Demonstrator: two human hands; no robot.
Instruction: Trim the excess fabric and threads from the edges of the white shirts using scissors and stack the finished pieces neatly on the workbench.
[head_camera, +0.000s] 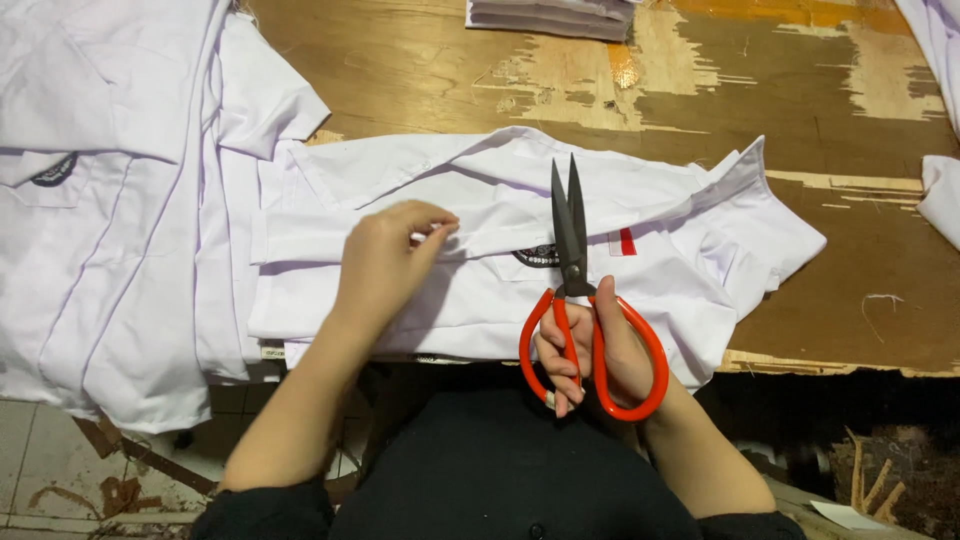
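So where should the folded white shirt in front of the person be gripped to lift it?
Probably the folded white shirt by its near edge, from the person's side: that edge overhangs the table, while the left hand and scissors cover the middle.

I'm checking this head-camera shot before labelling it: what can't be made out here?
- Badge on the shirt: half hidden by the scissors and a fold, too small to read.
- Left hand: fingertips pinch the shirt; anything held between them is too small to tell.
- Right hand: palm faces away, partly behind the red handles.
- Folded stack: cut off by the top edge.
- Shirts at left: cut off by the left edge.
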